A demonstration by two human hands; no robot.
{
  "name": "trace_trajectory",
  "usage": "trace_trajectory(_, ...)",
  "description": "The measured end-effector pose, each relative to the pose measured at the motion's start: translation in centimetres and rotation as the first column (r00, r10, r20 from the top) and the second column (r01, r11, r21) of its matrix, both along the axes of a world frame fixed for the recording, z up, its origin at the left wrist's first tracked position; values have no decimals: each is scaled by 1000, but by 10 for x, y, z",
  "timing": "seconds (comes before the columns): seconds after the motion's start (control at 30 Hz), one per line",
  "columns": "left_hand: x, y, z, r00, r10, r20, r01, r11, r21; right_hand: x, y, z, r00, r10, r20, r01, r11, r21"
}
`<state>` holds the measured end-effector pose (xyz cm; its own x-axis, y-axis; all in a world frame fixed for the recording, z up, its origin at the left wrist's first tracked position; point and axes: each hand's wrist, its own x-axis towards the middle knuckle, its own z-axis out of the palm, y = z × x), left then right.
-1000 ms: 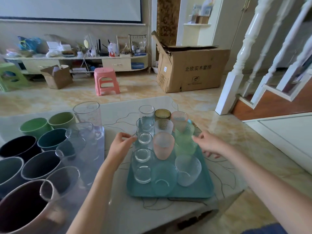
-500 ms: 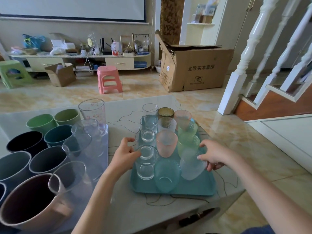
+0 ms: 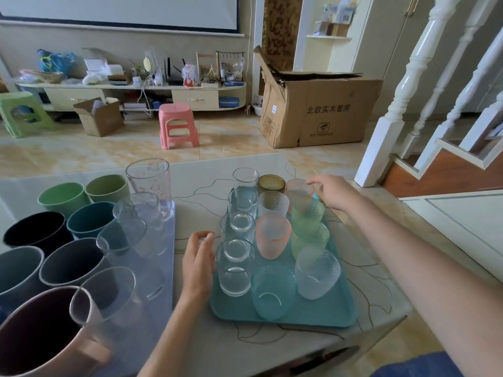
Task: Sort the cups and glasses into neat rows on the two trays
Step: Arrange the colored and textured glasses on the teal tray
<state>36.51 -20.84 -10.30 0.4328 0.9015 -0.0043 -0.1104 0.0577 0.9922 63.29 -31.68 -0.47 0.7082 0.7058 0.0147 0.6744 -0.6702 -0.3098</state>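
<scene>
Far left, a pale grey-blue tray carries the opaque cups: light green cup & olive cup at the back, navy cup & teal cup in front of them, then two grey-blue cups, w/ a pink-handled mug nearest the camera; along that tray's right side runs a row of tall clear glasses, the rearmost a printed tumbler; next, the left hand sits on the table betw. the two trays, just beside the teal tray, thumb & forefinger curved round toward each other but gripping nothing, fingers close to the nearest clear glass, contact can't be told; on the teal tray, left column = four clear glasses front to back; middle column = blue-green glass in front, pink frosted glass, a white frosted one, dark amber glass at the back; right column = pale frosted glass in front, two green textured glasses behind, then a pink textured glass at the far corner; the right hand reaches over that corner, fingertips at the pink textured glass's rim, fingers loosely bent, not clearly pinching it; bkgd: pink stool, cardboard box, stair rail at right.
</scene>
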Motion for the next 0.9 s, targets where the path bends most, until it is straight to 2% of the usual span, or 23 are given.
trace_trajectory(0.07,2,-4,-13,997,71,27,-71,997,-27,11,14,-14,998,14,57,-11,999,-53)
trace_trajectory(0.2,6,-5,-26,988,145,44,-148,987,64,31,24,-29,997,15,71,-13,999,-38)
trace_trajectory(0.4,5,-4,-28,992,121,20,-122,986,113,34,26,-30,998,52,45,-53,998,19)
trace_trajectory(0.57,3,-2,-28,997,77,6,-78,990,116,24,12,-21,994,-34,101,32,999,22)
trace_trajectory(0.73,3,-3,-31,997,68,35,-72,989,126,2,-3,-14,983,-140,-117,129,987,-100)
trace_trajectory(0.8,3,-3,-31,996,84,31,-88,983,159,0,-5,-26,970,-207,-128,203,978,-40)
trace_trajectory(0.9,3,-1,-32,997,75,17,-77,983,169,1,-5,-38,925,-273,-264,311,944,114)
